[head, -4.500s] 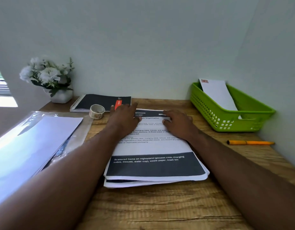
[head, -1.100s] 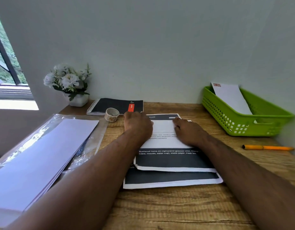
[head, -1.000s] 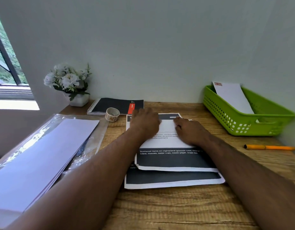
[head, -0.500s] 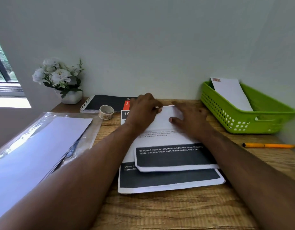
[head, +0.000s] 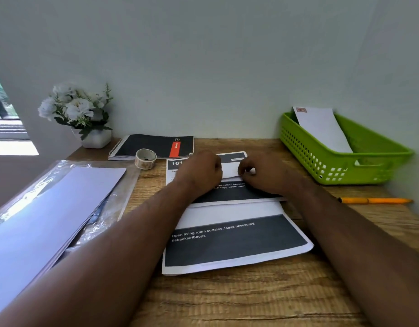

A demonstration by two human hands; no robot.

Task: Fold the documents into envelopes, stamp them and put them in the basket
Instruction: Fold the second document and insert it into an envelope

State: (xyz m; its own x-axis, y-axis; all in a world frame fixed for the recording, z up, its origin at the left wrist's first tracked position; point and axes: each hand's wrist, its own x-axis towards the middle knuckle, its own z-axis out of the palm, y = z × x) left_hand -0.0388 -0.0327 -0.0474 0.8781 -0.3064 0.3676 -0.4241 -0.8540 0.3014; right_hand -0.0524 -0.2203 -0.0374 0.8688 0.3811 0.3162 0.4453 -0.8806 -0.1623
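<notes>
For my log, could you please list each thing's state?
Top printed document: partly folded, gripped by left hand and right hand.
Green plastic basket: holds one stamped white envelope.
Black spiral notebook: closed.
Orange pen: lying flat.

both hands (head: 201, 172) folding document (head: 229, 172), green basket (head: 340, 166)
</notes>
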